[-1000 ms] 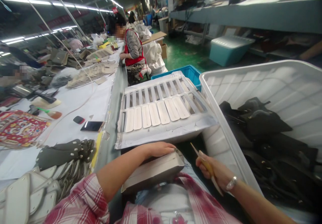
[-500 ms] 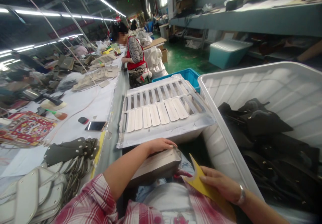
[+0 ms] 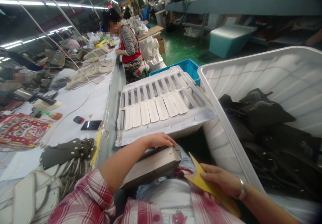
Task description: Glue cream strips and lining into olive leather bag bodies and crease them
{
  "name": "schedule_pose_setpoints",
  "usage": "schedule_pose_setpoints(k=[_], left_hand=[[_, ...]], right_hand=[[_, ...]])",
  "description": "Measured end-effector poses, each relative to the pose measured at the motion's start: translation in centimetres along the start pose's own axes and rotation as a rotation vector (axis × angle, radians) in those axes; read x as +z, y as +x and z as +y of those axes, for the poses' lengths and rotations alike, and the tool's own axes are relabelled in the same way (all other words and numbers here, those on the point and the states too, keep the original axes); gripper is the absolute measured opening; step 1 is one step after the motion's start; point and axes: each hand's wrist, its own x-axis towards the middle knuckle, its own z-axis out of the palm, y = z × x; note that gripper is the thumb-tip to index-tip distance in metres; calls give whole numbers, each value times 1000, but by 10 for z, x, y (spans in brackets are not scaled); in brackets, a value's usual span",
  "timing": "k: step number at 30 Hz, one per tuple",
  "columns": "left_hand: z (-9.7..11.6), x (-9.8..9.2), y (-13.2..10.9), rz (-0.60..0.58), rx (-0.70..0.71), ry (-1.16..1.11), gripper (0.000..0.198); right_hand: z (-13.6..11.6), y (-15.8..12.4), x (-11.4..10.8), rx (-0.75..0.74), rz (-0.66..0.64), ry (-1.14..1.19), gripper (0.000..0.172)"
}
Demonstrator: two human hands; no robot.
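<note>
Yellow, flat piece (image 3: 206, 186) with a concave notch at its upper end: lower centre-right of the frame, grasped by the right hand (image 3: 220, 179), thumb and fingers closed on its edge, its point slanting to the upper left. Silver-coloured bracelet (image 3: 243, 188) on the same wrist.

Pale, box-shaped piece (image 3: 153, 165) with darker sides: lower centre, tilted, its right end higher than its left. Left hand (image 3: 160, 139) laid over its upper edge, fingertips at the right end; whether it clenches the piece cannot be told, the underside of the hand being hidden.

Red-and-white plaid sleeve (image 3: 88, 197), turned back: lower left of centre.

White rack (image 3: 161, 130), slotted in two rows: centre, beyond the hands; pale strips (image 3: 152, 111) lying along its nearer row.

White ribbed bin (image 3: 289, 71): right side, holding a heap of dark pieces (image 3: 266, 111) with small metal fittings. Blue crate (image 3: 192, 69): behind the rack.

White-topped table (image 3: 67, 130): left side, bearing a phone (image 3: 91, 125), a red printed item (image 3: 25, 130), dark grey pieces (image 3: 62, 153) and, lower left, pale straplike pieces (image 3: 23, 197).

Person in a red apron (image 3: 130, 46): upper centre-left, at the table's edge.
</note>
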Motion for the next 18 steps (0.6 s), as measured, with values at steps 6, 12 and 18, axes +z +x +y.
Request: schedule_pose_setpoints(k=[6,12,18], left_hand=[[17,3,6,13,-13,268,37],[10,17,-1,89,-15,231,42],[-6,18,1,66,48,138,37]], right_hand=[[-22,-3,6,-38,-40,-8,47],[-36,-10,2,-87,-71,-81,50],[-33,-12,8,-22,-80,-143,61]])
